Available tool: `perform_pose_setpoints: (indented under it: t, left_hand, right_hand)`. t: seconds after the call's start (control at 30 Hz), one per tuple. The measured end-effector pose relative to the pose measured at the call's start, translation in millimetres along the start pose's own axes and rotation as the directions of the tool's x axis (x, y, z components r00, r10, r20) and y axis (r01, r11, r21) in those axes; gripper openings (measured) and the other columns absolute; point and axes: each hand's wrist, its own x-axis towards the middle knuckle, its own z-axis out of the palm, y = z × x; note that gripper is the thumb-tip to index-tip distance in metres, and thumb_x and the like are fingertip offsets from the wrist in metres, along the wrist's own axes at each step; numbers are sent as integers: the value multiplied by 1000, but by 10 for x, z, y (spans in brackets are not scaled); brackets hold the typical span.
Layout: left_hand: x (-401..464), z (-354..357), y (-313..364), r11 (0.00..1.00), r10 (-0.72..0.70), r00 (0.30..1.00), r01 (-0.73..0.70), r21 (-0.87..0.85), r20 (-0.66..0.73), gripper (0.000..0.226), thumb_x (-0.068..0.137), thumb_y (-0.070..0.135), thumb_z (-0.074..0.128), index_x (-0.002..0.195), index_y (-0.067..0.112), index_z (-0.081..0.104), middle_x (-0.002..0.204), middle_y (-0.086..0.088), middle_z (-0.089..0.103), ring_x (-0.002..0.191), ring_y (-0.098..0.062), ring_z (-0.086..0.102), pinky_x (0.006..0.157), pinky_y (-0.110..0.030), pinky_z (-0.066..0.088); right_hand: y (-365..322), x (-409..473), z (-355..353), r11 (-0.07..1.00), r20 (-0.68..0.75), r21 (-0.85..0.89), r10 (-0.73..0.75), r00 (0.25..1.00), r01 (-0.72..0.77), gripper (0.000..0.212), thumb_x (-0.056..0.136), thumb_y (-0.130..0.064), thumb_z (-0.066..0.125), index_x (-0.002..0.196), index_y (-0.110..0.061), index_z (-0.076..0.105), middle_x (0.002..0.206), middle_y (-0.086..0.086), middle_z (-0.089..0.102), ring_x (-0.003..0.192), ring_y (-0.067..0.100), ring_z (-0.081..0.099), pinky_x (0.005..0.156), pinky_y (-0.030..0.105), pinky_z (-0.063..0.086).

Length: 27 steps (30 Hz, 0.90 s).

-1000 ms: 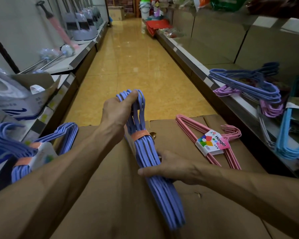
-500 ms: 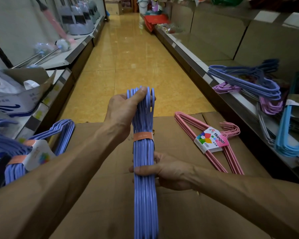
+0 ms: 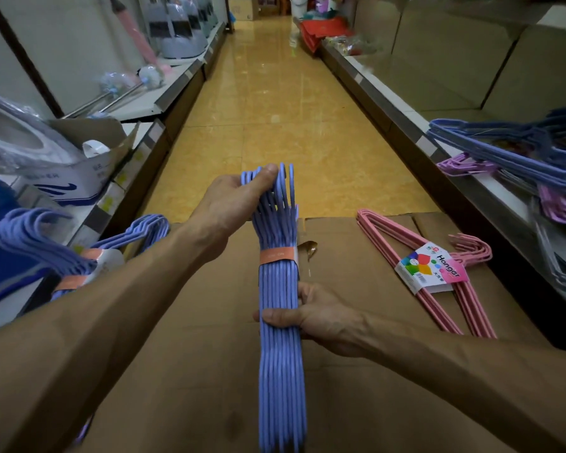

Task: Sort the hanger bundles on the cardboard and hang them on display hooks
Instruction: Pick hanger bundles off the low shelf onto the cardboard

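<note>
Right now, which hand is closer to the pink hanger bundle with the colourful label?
Right hand: it grips the blue hanger bundle beside the pink hanger bundle. Left hand holds the blue hooks, farther off.

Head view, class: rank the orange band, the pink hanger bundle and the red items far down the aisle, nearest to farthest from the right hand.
1. Orange band, just above the right hand.
2. Pink hanger bundle, on the cardboard to its right.
3. Red items, far end of the aisle.

The paper label (image 3: 430, 268) wrapped round the pink hanger bundle (image 3: 438, 289), at about three o'clock on the cardboard (image 3: 356, 403), reads "Hanger" in dark letters beside a multicoloured flower logo. Smaller print under the word and the red mark above it are too small to read.
</note>
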Motion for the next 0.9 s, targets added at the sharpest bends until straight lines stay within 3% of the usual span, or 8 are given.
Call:
perform_pose_setpoints:
  t: [0.27, 0.4, 0.5, 0.6, 0.7, 0.8, 0.9]
  left_hand:
    - [-108, -793, -111, 916, -78, 996, 92, 390, -50, 71, 81, 82, 43, 96, 18, 72, 98, -4, 73, 94, -20, 68, 93, -44, 53]
    - [-197, -1067, -262, 883, 13, 984, 73, 463, -180, 67, 89, 73, 42, 97, 11, 65, 98, -2, 68, 91, -19, 63, 88, -45, 51]
    - [-258, -1282, -341, 827, 120, 937, 88, 555, -327, 58, 91, 67, 46, 117, 16, 59, 106, -4, 66, 97, -22, 62, 83, -39, 49]
    - [-307, -1541, -380, 783, 243, 917, 7, 622, -317, 44, 96, 46, 55, 130, 18, 57, 123, -4, 62, 110, -21, 59, 94, -36, 48]
    - [-361, -1693, -456, 699, 315, 898, -2, 715, -306, 28, 99, 32, 53, 119, 19, 66, 122, -5, 62, 112, -22, 57, 95, -38, 46]
    - [-404, -1779, -591, 703, 298, 896, 28, 711, -329, 31, 100, 37, 49, 117, 19, 67, 120, -4, 64, 110, -20, 57, 95, -39, 46]
    - [-395, -1911, -749, 664, 257, 910, 78, 744, -325, 43, 93, 55, 45, 117, 26, 66, 123, -4, 64, 113, -25, 58, 98, -48, 47]
  right_hand:
    - [75, 392, 556, 996, 8, -60, -64, 998, 65, 25, 83, -4, 77, 102, -15, 64, 113, 15, 73, 104, 28, 71, 91, 43, 58]
    - [89, 613, 945, 992, 23, -72, -106, 994, 108, 23, 83, -5, 77, 95, -17, 63, 116, 17, 71, 106, 32, 69, 90, 43, 58]
    - [101, 830, 1214, 982, 33, -113, -147, 989, 150, 21, 84, -5, 77, 87, -20, 63, 105, 13, 71, 98, 30, 69, 87, 40, 58]
    - [151, 1025, 1469, 981, 31, -137, -136, 990, 139, 21, 84, -8, 79, 100, -13, 67, 106, 11, 70, 98, 28, 68, 85, 39, 58]
    - [222, 1184, 1704, 980, 20, -162, -113, 993, 115, 35, 84, -14, 79, 116, -7, 66, 112, 11, 71, 95, 24, 68, 79, 33, 57]
    - [309, 1338, 1864, 981, 26, -168, -94, 995, 97, 36, 83, -18, 81, 114, -9, 67, 109, 8, 72, 93, 22, 70, 82, 37, 60]
    - [389, 1497, 1954, 977, 32, -198, -74, 997, 79, 37, 83, -22, 81, 114, -10, 65, 109, 9, 71, 97, 27, 69, 87, 43, 59]
